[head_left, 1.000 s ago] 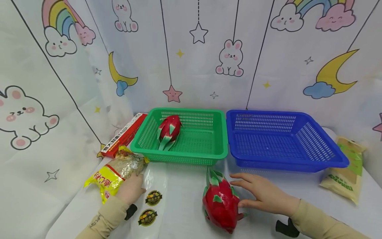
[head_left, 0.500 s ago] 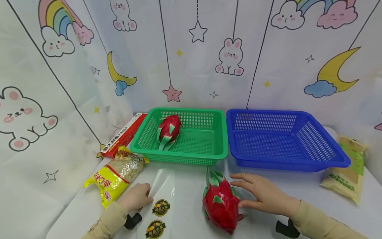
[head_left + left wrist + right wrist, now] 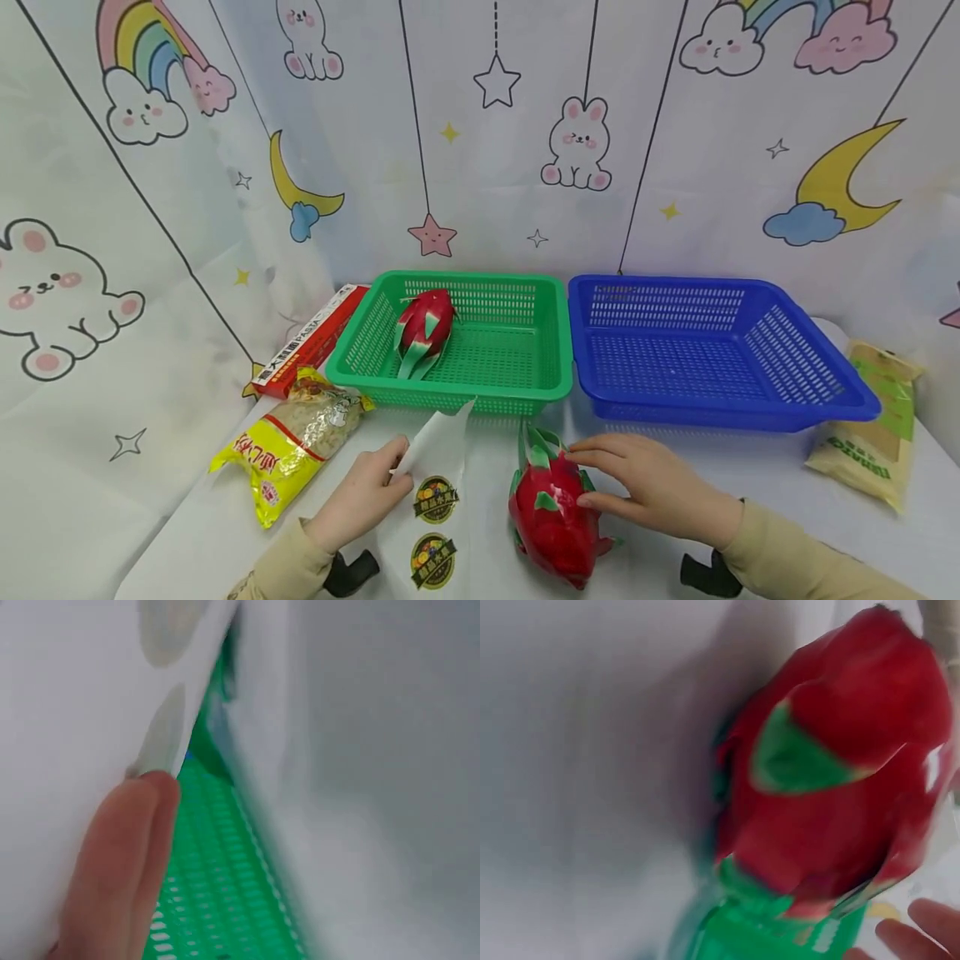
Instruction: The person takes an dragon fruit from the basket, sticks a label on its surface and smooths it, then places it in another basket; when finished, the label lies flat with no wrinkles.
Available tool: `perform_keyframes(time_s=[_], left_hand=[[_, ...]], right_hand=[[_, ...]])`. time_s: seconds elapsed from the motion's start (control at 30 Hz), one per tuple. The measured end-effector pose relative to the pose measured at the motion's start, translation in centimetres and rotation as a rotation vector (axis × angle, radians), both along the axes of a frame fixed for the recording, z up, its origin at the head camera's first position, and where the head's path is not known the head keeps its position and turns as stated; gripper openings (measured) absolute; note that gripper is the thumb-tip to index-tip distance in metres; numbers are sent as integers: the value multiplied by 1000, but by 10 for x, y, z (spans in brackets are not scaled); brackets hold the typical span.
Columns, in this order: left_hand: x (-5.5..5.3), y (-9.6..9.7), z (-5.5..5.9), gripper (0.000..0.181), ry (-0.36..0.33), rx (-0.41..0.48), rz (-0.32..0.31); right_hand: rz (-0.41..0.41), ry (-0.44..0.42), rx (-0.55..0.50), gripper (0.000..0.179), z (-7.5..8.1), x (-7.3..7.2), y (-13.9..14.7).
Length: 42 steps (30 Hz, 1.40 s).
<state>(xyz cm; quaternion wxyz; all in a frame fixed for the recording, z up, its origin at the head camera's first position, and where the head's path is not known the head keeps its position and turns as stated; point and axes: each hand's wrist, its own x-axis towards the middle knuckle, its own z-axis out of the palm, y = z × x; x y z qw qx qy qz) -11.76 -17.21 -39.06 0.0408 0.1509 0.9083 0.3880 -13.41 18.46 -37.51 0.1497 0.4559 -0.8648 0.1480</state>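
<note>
Left hand (image 3: 363, 492) pinches the sticker sheet (image 3: 431, 527). Step looks like lifting it; next move calls for a firm pinch. Dragon fruit (image 3: 551, 533) sits on the table (image 3: 489, 508), right hand (image 3: 648, 483) against it, fingers loosely spread.

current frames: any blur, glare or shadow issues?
Head: mostly crisp, evenly bright, with a small shiny highlight on the near dragon fruit. Left wrist: soft throughout, the logo-printed sheet pale with its round prints faded, green basket mesh smeared. Right wrist: fruit edges and leaf tips blurred, a soft shadow beside the fruit on the white tabletop.
</note>
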Motion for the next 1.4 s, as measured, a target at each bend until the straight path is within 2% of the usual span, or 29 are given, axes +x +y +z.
perform_keyframes(time_s=[0.07, 0.17, 0.3, 0.53, 0.73, 0.87, 1.13, 1.4], left_hand=[[1, 5, 8, 16, 2, 44, 39], [4, 12, 16, 35, 1, 126, 74], [7, 20, 24, 51, 12, 219, 48], [13, 33, 36, 51, 13, 284, -33], [16, 40, 41, 44, 38, 285, -71], [18, 43, 42, 42, 21, 292, -80], [21, 50, 47, 45, -14, 341, -133], [21, 57, 50, 43, -22, 375, -187]], right_hand=[[18, 28, -24, 38, 3, 1, -6], [62, 76, -76, 35, 7, 3, -17], [127, 109, -123, 31, 13, 5, -31], [163, 112, -113, 29, 16, 7, -50], [217, 157, -132, 29, 15, 6, -59], [235, 161, -148, 30, 14, 6, -62], [219, 182, -167, 29, 15, 6, -65], [160, 150, -174, 29, 16, 8, -68]])
